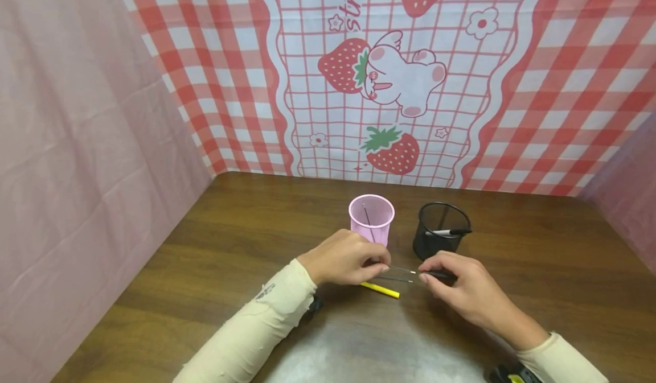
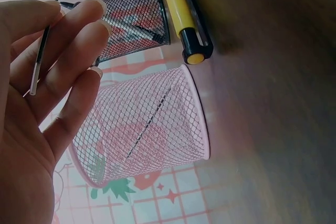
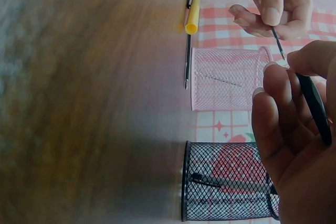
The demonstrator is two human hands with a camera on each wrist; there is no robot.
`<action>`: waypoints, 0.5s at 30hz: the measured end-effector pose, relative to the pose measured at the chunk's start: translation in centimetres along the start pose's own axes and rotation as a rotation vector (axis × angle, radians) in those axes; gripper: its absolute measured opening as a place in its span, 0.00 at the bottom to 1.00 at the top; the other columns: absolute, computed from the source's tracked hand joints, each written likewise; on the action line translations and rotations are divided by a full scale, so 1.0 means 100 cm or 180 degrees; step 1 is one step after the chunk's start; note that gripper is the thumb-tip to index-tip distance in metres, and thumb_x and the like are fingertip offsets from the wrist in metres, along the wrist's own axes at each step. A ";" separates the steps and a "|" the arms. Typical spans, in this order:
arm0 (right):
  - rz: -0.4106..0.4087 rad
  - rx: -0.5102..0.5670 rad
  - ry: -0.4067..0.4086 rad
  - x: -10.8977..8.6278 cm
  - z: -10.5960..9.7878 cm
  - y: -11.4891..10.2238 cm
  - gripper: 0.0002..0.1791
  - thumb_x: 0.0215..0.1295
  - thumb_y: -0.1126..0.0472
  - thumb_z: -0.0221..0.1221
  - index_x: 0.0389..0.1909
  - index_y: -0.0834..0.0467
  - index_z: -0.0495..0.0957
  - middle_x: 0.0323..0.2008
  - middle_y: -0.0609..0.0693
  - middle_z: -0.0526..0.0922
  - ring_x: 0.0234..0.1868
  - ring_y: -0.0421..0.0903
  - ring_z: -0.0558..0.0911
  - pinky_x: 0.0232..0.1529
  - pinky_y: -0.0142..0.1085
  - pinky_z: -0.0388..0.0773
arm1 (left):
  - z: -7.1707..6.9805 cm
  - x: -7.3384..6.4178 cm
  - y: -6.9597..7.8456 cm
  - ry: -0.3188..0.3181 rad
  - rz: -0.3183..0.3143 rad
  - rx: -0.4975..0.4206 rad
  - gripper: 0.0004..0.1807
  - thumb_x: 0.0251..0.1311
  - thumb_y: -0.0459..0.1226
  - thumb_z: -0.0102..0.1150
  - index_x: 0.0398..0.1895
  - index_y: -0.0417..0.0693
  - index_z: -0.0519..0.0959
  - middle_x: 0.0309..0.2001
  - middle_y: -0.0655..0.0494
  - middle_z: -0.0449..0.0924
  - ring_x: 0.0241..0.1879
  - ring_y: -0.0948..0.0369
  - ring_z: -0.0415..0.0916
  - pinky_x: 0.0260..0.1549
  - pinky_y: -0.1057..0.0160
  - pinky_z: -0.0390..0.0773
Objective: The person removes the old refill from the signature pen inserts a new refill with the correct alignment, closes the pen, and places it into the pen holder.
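Seen from above, two hands in cream sleeves meet over a brown wooden table point(image 1: 205, 246). The left hand point(image 1: 347, 260) pinches a thin rod point(image 1: 402, 269), its pale tip pointing right. The right hand point(image 1: 463, 285) holds a short dark barrel point(image 1: 442, 274), its end near that tip. A second rod point(image 1: 396, 279) and a yellow tube point(image 1: 381, 290) show beside the left fingers. Behind stand a pink cup point(image 1: 357, 228) with a slim dark stick point(image 1: 368, 218) inside and a black mesh cup point(image 1: 426, 249) holding a white-and-black pen point(image 1: 445, 233). A red-and-white strawberry-print cloth point(image 1: 241, 75) hangs beyond.
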State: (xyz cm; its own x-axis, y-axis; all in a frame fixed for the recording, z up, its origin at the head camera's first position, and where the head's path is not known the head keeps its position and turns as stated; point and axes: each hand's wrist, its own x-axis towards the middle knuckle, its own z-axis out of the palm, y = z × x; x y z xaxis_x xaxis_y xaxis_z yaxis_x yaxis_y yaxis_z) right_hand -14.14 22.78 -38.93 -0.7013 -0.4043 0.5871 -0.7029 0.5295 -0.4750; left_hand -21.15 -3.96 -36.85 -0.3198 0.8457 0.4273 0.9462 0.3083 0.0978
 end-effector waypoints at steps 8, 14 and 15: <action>0.0066 -0.0011 0.0001 0.001 -0.001 0.000 0.17 0.53 0.73 0.71 0.36 0.48 0.84 0.33 0.34 0.81 0.33 0.35 0.78 0.36 0.26 0.72 | 0.002 0.002 0.003 0.0129 0.0093 0.0005 0.02 0.64 0.42 0.64 0.35 0.56 0.83 0.29 0.71 0.80 0.26 0.74 0.73 0.30 0.72 0.73; 0.0000 0.0029 -0.0017 0.002 0.000 0.000 0.19 0.53 0.73 0.71 0.37 0.44 0.83 0.33 0.34 0.81 0.33 0.35 0.78 0.37 0.24 0.71 | 0.003 0.003 0.006 0.0198 0.0123 0.0086 0.02 0.64 0.41 0.63 0.36 0.56 0.84 0.29 0.71 0.81 0.24 0.73 0.73 0.29 0.71 0.74; -0.0010 0.0031 -0.0018 0.002 0.000 0.000 0.20 0.53 0.72 0.71 0.37 0.44 0.82 0.33 0.34 0.81 0.33 0.35 0.79 0.37 0.24 0.71 | 0.003 0.003 0.006 0.0212 0.0123 0.0097 0.03 0.64 0.41 0.63 0.36 0.56 0.84 0.29 0.71 0.82 0.24 0.73 0.73 0.29 0.71 0.74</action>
State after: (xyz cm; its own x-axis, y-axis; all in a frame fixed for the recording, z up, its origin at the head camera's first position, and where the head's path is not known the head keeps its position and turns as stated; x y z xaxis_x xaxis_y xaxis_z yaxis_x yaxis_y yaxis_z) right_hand -14.27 22.68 -38.77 -0.6999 -0.4101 0.5848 -0.7061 0.5209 -0.4797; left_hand -20.65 -3.36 -36.93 -0.2780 0.8267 0.4891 0.9556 0.2898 0.0532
